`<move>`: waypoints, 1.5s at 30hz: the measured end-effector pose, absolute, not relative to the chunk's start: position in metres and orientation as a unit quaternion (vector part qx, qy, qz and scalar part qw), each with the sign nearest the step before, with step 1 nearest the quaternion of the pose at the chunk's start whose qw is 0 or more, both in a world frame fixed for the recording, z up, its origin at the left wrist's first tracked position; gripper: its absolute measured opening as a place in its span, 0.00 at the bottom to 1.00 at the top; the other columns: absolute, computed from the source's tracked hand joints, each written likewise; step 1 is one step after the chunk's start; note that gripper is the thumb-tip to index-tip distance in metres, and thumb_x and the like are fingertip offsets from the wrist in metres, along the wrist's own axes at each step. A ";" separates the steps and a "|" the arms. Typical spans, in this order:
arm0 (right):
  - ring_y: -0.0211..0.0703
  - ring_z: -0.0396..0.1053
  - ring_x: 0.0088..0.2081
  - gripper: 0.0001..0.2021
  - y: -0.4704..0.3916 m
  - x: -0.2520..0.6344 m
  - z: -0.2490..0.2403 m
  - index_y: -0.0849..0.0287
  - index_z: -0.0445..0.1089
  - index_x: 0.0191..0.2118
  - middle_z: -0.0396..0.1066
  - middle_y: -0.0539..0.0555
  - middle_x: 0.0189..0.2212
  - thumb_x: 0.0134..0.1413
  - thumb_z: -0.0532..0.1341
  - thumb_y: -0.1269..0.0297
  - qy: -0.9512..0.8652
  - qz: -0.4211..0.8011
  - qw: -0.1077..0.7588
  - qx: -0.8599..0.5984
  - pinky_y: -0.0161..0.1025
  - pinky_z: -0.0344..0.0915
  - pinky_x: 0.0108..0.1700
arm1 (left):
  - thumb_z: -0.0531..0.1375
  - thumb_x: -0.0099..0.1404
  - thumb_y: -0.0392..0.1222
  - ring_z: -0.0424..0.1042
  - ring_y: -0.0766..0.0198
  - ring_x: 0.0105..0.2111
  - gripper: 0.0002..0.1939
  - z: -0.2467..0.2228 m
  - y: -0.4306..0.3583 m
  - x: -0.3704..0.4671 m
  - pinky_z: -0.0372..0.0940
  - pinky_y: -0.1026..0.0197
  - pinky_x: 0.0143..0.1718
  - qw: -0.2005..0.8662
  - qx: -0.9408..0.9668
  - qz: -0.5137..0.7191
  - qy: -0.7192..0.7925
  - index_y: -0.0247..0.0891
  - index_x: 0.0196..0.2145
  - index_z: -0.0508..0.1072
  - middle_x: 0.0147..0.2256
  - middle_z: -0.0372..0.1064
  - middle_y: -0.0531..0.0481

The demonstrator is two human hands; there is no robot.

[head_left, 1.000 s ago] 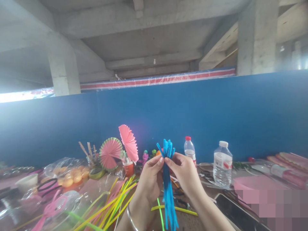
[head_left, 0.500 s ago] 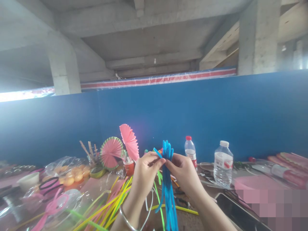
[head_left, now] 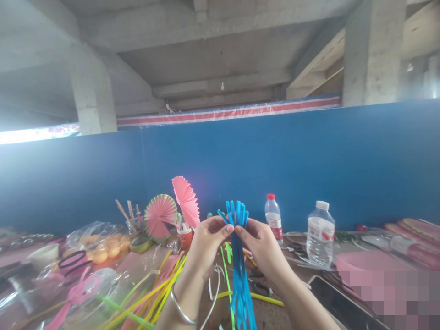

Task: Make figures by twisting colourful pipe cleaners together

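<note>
Blue partition (head_left: 206, 169) beyond worktop (head_left: 271, 318). Left fingers (head_left: 223, 233) and right fingers (head_left: 243, 234), nearly closed, pinch the blue stem bundle (head_left: 238, 261) near its top, upright between my palms; presumably this gathers the stems, tips spread, tails hanging free.

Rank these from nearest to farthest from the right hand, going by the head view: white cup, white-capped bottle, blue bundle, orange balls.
From the right hand:
1. Blue bundle: in its fingers.
2. White-capped bottle: to its right.
3. Orange balls: left, in clear plastic.
4. White cup: far left.
</note>
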State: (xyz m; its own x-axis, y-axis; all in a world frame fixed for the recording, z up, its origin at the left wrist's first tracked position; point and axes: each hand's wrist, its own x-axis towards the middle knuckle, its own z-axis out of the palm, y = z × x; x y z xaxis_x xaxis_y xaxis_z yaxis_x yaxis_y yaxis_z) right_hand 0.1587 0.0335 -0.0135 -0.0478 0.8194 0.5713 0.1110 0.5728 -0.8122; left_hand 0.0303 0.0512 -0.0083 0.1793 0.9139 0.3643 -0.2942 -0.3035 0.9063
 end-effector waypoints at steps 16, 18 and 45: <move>0.41 0.66 0.29 0.13 0.033 0.155 -0.016 0.63 0.71 0.37 0.70 0.51 0.25 0.51 0.54 0.62 -0.642 0.298 0.610 -0.357 0.34 0.61 0.29 | 0.57 0.56 0.46 0.67 0.68 0.22 0.12 -0.003 0.043 0.029 0.62 0.65 0.26 0.421 0.663 0.539 0.303 0.36 0.34 0.70 0.24 0.68 0.53; 0.41 0.66 0.29 0.13 0.035 0.156 -0.018 0.62 0.70 0.38 0.70 0.51 0.25 0.51 0.54 0.62 -0.628 0.297 0.619 -0.366 0.34 0.62 0.29 | 0.56 0.57 0.45 0.67 0.66 0.24 0.12 -0.003 0.043 0.028 0.62 0.66 0.27 0.360 0.690 0.534 0.330 0.37 0.37 0.70 0.24 0.68 0.52; 0.45 0.68 0.31 0.13 0.030 0.154 -0.013 0.61 0.71 0.38 0.72 0.52 0.27 0.50 0.55 0.62 -0.642 0.268 0.605 -0.386 0.36 0.62 0.32 | 0.58 0.55 0.46 0.65 0.66 0.25 0.14 -0.006 0.048 0.025 0.60 0.66 0.26 0.395 0.667 0.547 0.317 0.33 0.35 0.73 0.27 0.70 0.48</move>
State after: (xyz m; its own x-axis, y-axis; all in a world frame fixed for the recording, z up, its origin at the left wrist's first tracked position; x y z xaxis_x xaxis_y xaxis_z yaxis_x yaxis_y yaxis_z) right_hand 0.1545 0.0296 -0.0134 0.0307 0.8204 0.5709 0.1711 0.5584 -0.8117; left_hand 0.0249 0.0481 -0.0060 0.2011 0.8548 0.4784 -0.0087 -0.4868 0.8735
